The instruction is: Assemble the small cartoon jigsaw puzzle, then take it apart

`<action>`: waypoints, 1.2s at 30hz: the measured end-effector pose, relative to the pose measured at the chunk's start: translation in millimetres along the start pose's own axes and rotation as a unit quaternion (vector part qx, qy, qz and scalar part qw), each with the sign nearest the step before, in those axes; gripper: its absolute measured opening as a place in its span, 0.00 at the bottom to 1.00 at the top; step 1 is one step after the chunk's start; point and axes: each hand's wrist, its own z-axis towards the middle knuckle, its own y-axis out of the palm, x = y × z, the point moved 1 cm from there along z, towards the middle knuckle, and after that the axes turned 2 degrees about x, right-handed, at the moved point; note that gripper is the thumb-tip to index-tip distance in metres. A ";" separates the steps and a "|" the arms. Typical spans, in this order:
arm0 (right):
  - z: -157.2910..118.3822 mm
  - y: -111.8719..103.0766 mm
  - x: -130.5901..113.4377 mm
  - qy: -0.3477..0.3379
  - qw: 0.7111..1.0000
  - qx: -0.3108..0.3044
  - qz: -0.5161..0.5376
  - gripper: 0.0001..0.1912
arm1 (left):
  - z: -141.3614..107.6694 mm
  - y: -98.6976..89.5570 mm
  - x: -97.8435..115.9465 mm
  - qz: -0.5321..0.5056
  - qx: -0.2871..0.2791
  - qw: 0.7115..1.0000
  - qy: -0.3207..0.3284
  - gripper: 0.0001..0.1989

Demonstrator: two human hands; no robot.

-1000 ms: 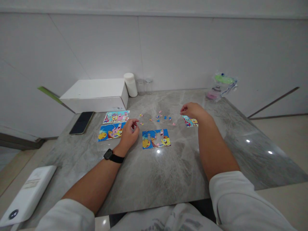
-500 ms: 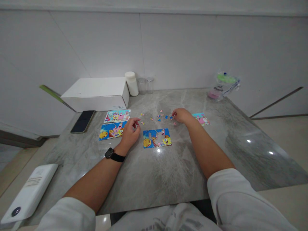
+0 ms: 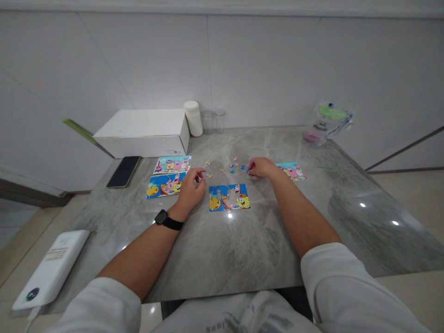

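Note:
My right hand (image 3: 261, 167) has its fingertips pinched at a small blue puzzle piece (image 3: 248, 171), at the right end of several loose pieces. My left hand (image 3: 193, 185) hovers with fingers curled but apart, holding nothing, beside the right edge of a blue picture card (image 3: 163, 185). Between the hands and nearer to me lies a partly filled puzzle (image 3: 214, 200) with gaps in its middle. Loose blue pieces (image 3: 232, 171) and a pinkish piece (image 3: 236, 158) lie beyond it on the grey table (image 3: 222, 259).
At the back left are a white box (image 3: 142, 132), a white bottle (image 3: 193, 119) and two clear glasses (image 3: 219, 121). A phone (image 3: 124, 171), another card (image 3: 172, 164), a right-hand card (image 3: 294, 171), a plastic bag (image 3: 326, 124) and a white device (image 3: 53, 268) lie around.
The whole view has shifted slightly to the left, so things appear further right. My right fingertips have closed in on the blue piece; my left hand has hardly changed.

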 end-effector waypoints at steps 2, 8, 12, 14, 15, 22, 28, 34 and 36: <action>-1.7 -2.2 -1.7 -0.007 0.999 -0.016 0.026 0.07 | -0.1 0.0 0.1 0.001 -0.001 1.000 0.001 0.16; -9.1 -7.7 -8.0 -0.026 0.967 -0.079 0.240 0.06 | -0.6 0.1 -0.7 0.008 -0.006 1.000 0.004 0.15; -18.5 -16.1 -14.1 -0.035 0.944 -0.102 0.313 0.07 | -0.6 0.3 -2.2 0.010 -0.012 1.000 0.005 0.16; -23.1 -20.9 -16.8 -0.045 0.941 -0.107 0.318 0.07 | -0.5 0.5 -2.6 0.008 -0.014 1.000 0.006 0.16; -24.9 -22.7 -17.7 -0.048 0.941 -0.110 0.317 0.07 | -0.5 0.5 -2.8 0.006 -0.015 1.000 0.007 0.15; -22.8 -20.4 -13.9 -0.024 0.960 -0.123 0.252 0.07 | -0.5 0.6 -2.7 -0.002 -0.022 1.000 0.015 0.15; -14.3 -11.7 -2.3 -0.023 0.983 -0.114 0.139 0.06 | -0.6 0.1 -1.7 0.005 -0.026 1.000 0.017 0.15; -7.8 -6.1 -0.7 -0.025 0.991 -0.096 0.087 0.06 | -0.5 0.7 -2.2 0.005 -0.028 1.000 0.014 0.16; -4.6 -3.0 -2.0 -0.023 0.993 -0.079 0.089 0.07 | -0.5 0.6 -1.8 0.003 -0.027 1.000 0.014 0.15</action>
